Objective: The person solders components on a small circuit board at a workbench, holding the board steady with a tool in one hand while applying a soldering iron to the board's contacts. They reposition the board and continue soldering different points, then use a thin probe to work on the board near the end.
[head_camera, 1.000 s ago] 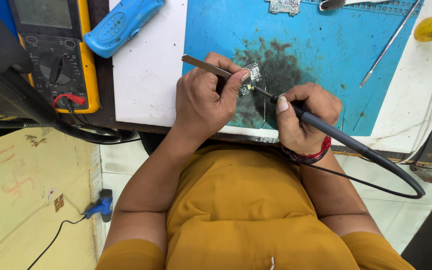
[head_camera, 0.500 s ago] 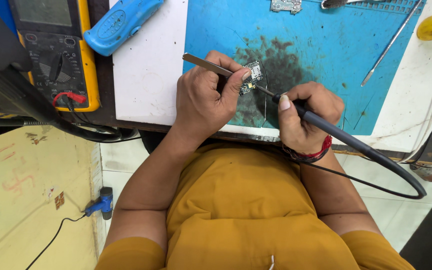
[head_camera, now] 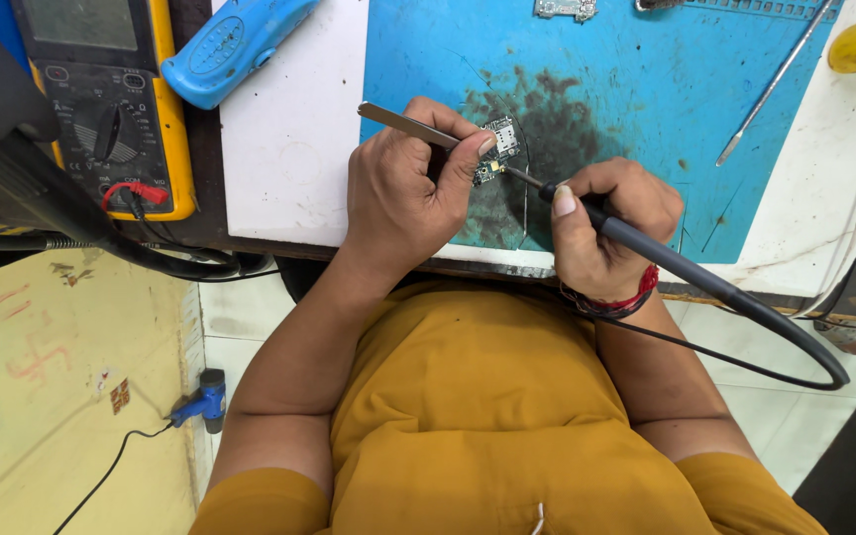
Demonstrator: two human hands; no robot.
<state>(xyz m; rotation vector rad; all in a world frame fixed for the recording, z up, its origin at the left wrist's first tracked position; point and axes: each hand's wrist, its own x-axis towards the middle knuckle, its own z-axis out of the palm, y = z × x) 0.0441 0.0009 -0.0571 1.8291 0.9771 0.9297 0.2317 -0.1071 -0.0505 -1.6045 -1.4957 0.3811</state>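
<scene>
Your left hand (head_camera: 403,203) is pinching thin metal tweezers (head_camera: 398,121), fingers pressed together, with the tips down on the little circuit board (head_camera: 499,149). Your right hand (head_camera: 601,223) is wrapping its fingers around the black soldering iron (head_camera: 646,243), and the thin tip is touching the board.

The board is lying on the blue mat (head_camera: 626,79), on the dark stained patch, close to the near edge of the desk (head_camera: 289,149). It looks tiny, light and stiff, with small parts that could break. It would probably slide if you are not pinning it, so the bare edges of the board look like the best place to hold it, away from the little parts.

Past the board, the mat is mostly open, so you are having room there. A thin metal pick (head_camera: 770,89) is lying far to the right of the board. Well left of the board, a blue tool (head_camera: 235,45) and a yellow meter (head_camera: 116,109) are sitting. The iron's black cord (head_camera: 795,337) is looping off the near edge, so it could tug.
</scene>
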